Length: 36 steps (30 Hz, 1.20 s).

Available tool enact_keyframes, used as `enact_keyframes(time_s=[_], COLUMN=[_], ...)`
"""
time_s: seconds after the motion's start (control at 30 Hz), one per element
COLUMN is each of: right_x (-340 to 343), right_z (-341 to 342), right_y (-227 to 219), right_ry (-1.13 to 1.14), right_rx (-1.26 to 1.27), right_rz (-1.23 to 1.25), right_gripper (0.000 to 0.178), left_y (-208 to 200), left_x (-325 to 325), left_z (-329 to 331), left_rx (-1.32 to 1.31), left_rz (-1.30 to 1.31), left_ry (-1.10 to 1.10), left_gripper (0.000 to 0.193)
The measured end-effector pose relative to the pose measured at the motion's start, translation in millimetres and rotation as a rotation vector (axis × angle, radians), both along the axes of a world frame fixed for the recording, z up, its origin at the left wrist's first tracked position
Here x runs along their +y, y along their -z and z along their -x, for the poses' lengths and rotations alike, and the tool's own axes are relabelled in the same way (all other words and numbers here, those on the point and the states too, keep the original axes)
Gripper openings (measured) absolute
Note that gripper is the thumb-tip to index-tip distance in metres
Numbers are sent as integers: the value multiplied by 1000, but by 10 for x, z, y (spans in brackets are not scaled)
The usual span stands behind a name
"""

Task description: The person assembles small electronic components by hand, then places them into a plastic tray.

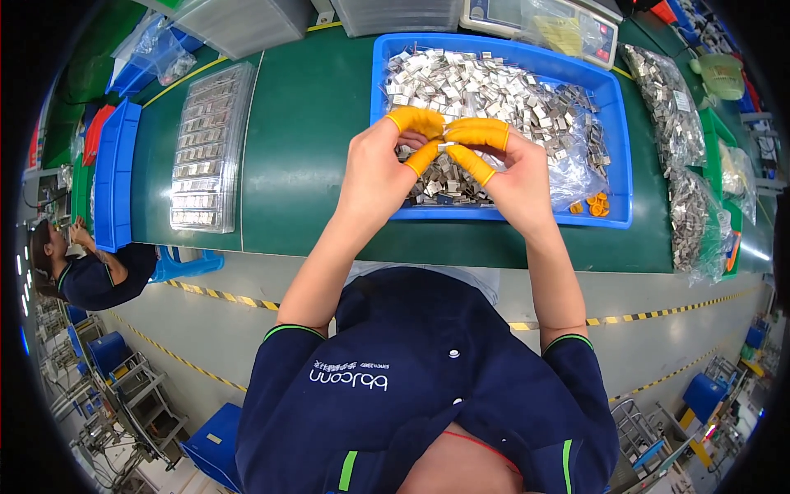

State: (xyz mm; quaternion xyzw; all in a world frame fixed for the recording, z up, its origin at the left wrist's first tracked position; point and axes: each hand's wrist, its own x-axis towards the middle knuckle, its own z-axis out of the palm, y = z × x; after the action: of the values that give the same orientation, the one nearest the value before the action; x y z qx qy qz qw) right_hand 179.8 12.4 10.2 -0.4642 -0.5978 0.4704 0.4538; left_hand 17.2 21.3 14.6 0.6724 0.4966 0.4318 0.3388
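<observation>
Silvery metal piece (446, 146), one in number, is pinched where the yellow-capped fingers (471, 165) of a worker's left hand (380, 171) and right hand (520, 174) meet, held above a large blue tray (625, 156) on a green table (313, 123). The step in hand appears to be handling or checking a single part; the next move likely calls for a light, steady grip to turn it or set it down. The one large tray carries loose metal parts (436, 78) too many to count and a few orange finger caps (597, 203), overlapping and hard to number. Left lies one clear compartment tray (238, 132), perhaps stacked; right, seemingly two filled clear bags (658, 99).
</observation>
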Motion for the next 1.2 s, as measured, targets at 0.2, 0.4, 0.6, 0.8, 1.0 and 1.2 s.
enact_keyframes(time_s=[0.2,0.4,0.6,0.8,1.0,1.2], right_x=[76,132,19,-59,-114,-147], right_z=[-117,-198,29,120,220,160], right_y=[-36,96,-14,80,99,75], right_ry=[107,54,109,86,210,177], right_rx=[157,-398,249,329,346,-88], right_rz=[-93,-151,124,146,27,-346], right_gripper=[18,16,16,18,17,20], left_y=[40,61,-20,41,50,31], left_x=[13,0,-29,-58,-105,-136], left_z=[113,182,139,83,10,-9], left_rx=[-83,-506,-522,-641,-577,-787], left_rz=[130,309,563,484,421,441], left_ry=[21,53,77,36,20,56], left_gripper=[25,18,20,22,22,26])
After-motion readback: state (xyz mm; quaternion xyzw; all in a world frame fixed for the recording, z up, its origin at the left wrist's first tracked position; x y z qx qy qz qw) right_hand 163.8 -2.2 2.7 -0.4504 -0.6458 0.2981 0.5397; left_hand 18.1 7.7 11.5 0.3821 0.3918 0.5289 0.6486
